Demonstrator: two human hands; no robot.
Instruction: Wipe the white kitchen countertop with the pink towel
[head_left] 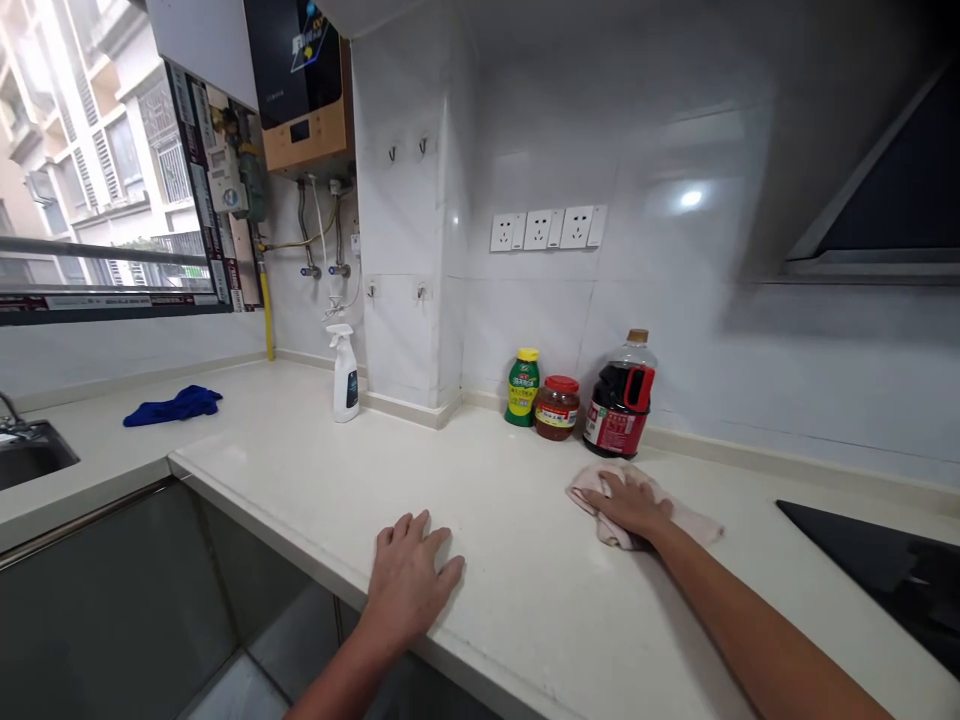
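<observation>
Two bare hands are resting over a white counter (525,610). Nearest, the left hand (411,580) is lying palm down at the front edge, its fingers spreading apart on the surface while the wrist is crossing the rim. Between both hands a broad stretch of surface is running from the front edge toward the back, leaving room for sideways movement. Farther in, the right hand (634,505) is bearing down on a pale pink cloth (615,536), its fingers lying apart over the fabric. The cloth is sitting crumpled under the palm, well back from the front edge, and its loose end is trailing right, stopping short of the near-left corner of a black cooktop (885,570). On the far left, a sink (45,458) is occupying the side arm of the counter, and a blue cloth (174,406) is lying beyond it. Just behind the pink cloth, a large dark bottle (619,410) is standing by the back edge; leftward along that edge, a red-lidded jar (556,410) and a green bottle (523,388) are lining up closely. Beyond a wide gap, a white spray bottle (345,380) is standing upright beside the wall column (397,220).
</observation>
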